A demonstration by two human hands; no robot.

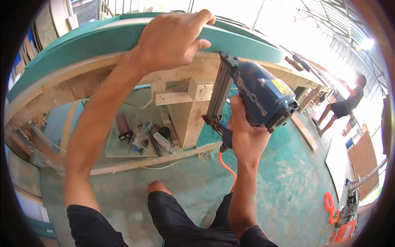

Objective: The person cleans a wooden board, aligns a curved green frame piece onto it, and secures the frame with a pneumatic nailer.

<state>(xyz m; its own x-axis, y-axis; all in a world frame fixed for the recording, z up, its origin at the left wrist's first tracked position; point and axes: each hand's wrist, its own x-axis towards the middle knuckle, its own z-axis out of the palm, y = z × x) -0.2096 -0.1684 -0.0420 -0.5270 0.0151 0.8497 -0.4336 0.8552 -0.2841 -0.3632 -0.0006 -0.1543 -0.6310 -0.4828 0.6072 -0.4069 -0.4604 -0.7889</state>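
One nailer in right fingers, left fingers over green board

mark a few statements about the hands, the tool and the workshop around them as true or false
1. The right hand grips a pneumatic nailer. True.
2. Both hands are on the pneumatic nailer. False: the left hand is on the teal board.
3. An orange air hose runs down below the pneumatic nailer. True.
4. The co-worker at the right wears long trousers. False: dark shorts.
5. A clear plastic bag lies among loose items under the bench. True.
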